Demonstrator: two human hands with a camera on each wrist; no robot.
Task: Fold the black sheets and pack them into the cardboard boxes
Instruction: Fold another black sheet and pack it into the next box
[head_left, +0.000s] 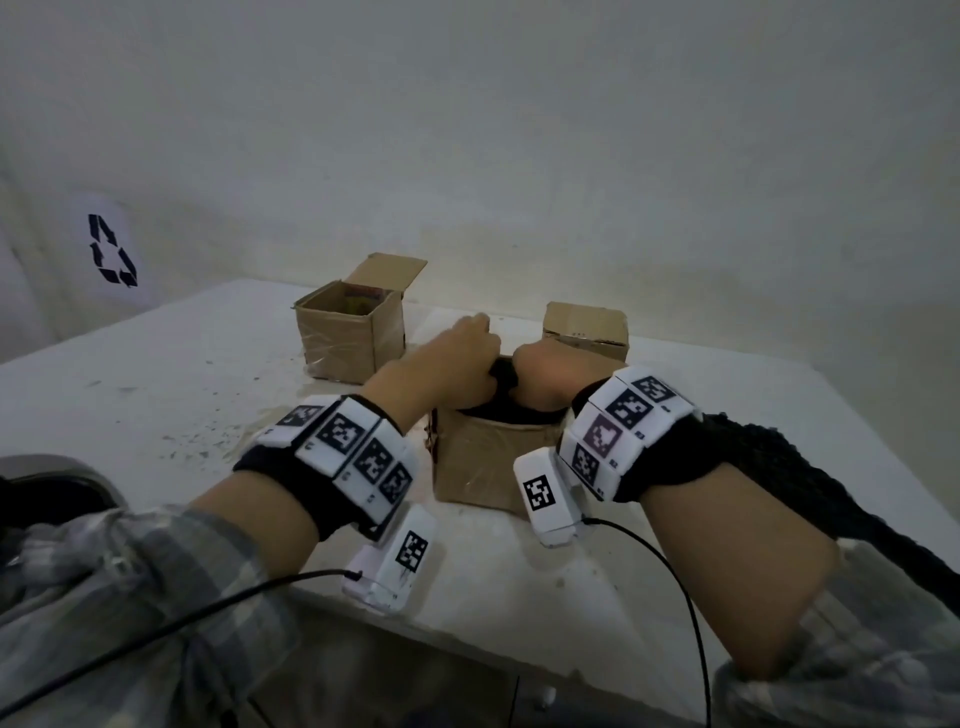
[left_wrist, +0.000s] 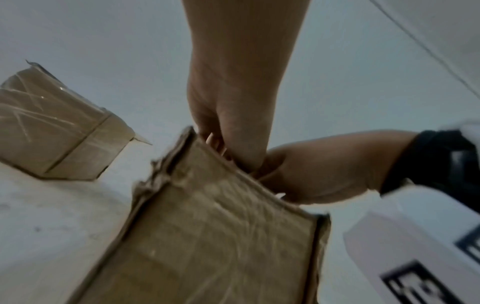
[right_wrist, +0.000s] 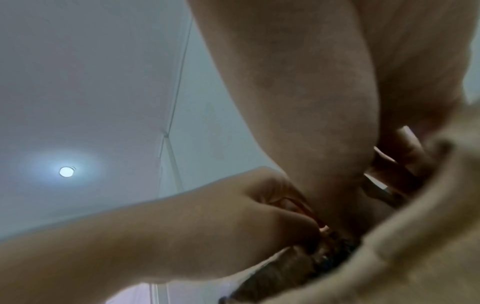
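A taped cardboard box (head_left: 478, 467) stands in the middle of the white table (head_left: 156, 395), with a black sheet (head_left: 503, 375) bunched in its open top. My left hand (head_left: 452, 364) and right hand (head_left: 545, 379) meet over the opening, both with fingers curled on the sheet. In the left wrist view the left hand's fingers (left_wrist: 233, 131) dip behind the box wall (left_wrist: 221, 236). The right wrist view shows the right hand's curled fingers (right_wrist: 405, 162) just inside the box rim (right_wrist: 405, 236) and the dark sheet (right_wrist: 337, 253) below. Another black sheet (head_left: 810, 483) lies under my right forearm.
An open cardboard box (head_left: 348, 332) with something colourful inside stands at the back left. A second box (head_left: 587, 327) sits behind the hands at the back right. A white bag with a recycling sign (head_left: 111, 249) hangs at the left. The table's near edge runs under my forearms.
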